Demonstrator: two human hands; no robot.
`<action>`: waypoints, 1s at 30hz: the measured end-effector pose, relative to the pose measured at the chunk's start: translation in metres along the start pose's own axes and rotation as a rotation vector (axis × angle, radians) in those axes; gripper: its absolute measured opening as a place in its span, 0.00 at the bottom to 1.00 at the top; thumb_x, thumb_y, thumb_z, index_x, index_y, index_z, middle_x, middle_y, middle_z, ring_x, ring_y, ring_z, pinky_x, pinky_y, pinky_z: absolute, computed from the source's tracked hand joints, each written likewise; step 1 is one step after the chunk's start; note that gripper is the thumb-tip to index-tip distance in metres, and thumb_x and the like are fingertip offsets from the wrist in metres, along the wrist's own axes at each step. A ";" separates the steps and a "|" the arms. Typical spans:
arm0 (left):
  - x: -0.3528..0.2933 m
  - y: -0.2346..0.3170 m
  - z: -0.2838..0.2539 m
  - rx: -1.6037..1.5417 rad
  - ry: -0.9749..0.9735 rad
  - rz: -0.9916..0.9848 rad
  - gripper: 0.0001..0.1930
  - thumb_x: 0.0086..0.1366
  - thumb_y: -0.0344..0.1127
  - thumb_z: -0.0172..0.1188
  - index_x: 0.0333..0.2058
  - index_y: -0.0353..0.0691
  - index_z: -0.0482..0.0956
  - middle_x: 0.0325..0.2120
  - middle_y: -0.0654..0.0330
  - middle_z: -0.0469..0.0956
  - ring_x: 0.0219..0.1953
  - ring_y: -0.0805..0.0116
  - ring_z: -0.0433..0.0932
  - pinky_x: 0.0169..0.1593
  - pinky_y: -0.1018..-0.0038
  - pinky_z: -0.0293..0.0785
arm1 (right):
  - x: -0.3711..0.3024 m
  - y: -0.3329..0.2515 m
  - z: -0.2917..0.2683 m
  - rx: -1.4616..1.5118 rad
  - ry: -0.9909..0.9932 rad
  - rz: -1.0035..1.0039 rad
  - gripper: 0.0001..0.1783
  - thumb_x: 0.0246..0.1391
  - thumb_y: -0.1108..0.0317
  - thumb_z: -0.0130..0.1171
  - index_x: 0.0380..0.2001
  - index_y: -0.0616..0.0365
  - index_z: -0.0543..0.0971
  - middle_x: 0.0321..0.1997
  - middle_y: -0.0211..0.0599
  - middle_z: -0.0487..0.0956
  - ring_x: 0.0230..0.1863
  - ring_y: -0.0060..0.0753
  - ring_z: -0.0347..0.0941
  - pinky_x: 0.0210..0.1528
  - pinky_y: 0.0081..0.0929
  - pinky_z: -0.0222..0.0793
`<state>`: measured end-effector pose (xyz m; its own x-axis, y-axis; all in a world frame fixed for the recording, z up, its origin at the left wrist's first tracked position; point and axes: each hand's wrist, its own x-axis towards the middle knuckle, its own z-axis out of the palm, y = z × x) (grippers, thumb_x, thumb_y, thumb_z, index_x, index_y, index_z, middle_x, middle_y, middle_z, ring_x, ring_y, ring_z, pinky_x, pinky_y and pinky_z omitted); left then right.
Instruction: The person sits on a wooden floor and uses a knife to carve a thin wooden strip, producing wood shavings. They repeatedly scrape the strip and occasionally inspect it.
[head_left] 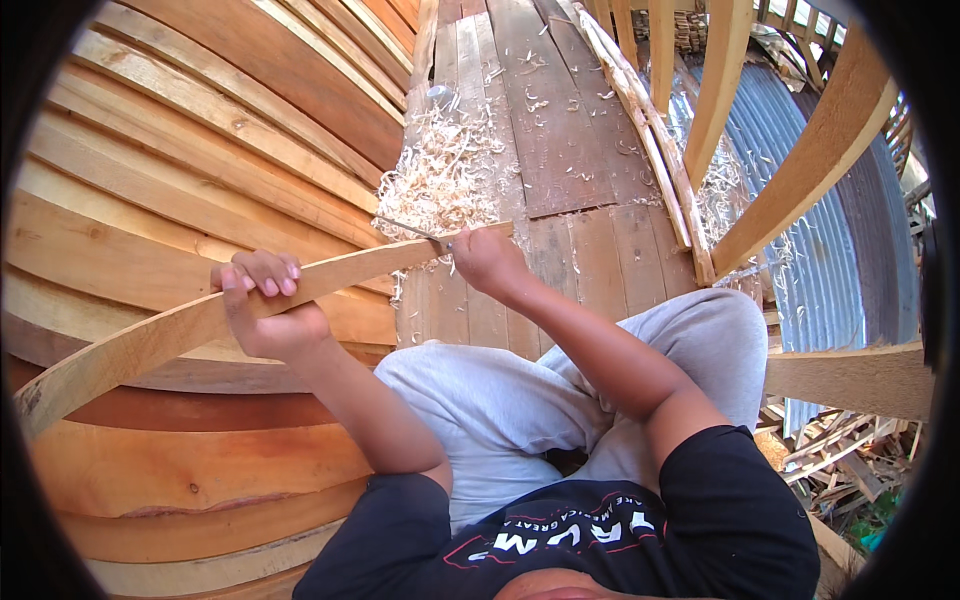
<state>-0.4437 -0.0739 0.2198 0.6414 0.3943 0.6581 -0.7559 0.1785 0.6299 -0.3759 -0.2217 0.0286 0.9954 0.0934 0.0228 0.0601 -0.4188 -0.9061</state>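
Observation:
A long, narrow wooden plank (pixel 365 268) runs slantwise before me, from the lower left up to the middle. My left hand (pixel 275 318) is closed around it, fingers over the far edge and thumb on the near side. Close to the plank's far right end, my right hand (pixel 487 260) is a fist around a thin-bladed tool (pixel 408 229), which looks like a knife. Its narrow dark blade points left and lies across the plank; the fist hides the handle.
Curved wall planks (pixel 190 200) rise on my left. Pale wood shavings (pixel 445 165) are heaped on the board floor (pixel 565 150). Peeled poles (pixel 650 130) and upright curved timbers (pixel 820 170) line the right side, beside blue corrugated sheets (pixel 800 250). Scrap wood (pixel 850 455) lies at lower right.

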 end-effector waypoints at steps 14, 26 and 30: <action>0.012 -0.022 0.060 0.006 -0.100 -0.077 0.10 0.59 0.37 0.57 0.25 0.45 0.65 0.13 0.66 0.60 0.16 0.76 0.59 0.22 0.78 0.55 | 0.006 0.026 -0.026 0.057 -0.075 0.041 0.31 0.61 0.55 0.34 0.32 0.74 0.79 0.37 0.69 0.78 0.43 0.66 0.75 0.50 0.50 0.69; 0.027 -0.032 0.068 -0.020 0.006 -0.031 0.08 0.57 0.29 0.59 0.27 0.39 0.67 0.12 0.64 0.62 0.14 0.75 0.60 0.20 0.77 0.59 | 0.011 -0.009 -0.028 0.190 -0.045 0.072 0.34 0.62 0.54 0.33 0.31 0.79 0.77 0.36 0.74 0.76 0.43 0.73 0.73 0.52 0.52 0.66; 0.018 -0.025 0.072 -0.001 0.026 -0.056 0.08 0.58 0.29 0.59 0.27 0.39 0.66 0.12 0.64 0.62 0.14 0.75 0.60 0.20 0.77 0.59 | -0.013 -0.048 -0.056 0.191 -0.061 0.047 0.33 0.60 0.54 0.34 0.31 0.78 0.78 0.35 0.72 0.77 0.43 0.69 0.75 0.52 0.50 0.67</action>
<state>-0.4036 -0.1366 0.2453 0.6788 0.4074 0.6110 -0.7193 0.2013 0.6649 -0.3881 -0.2529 0.0954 0.9900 0.1347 -0.0421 -0.0078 -0.2452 -0.9694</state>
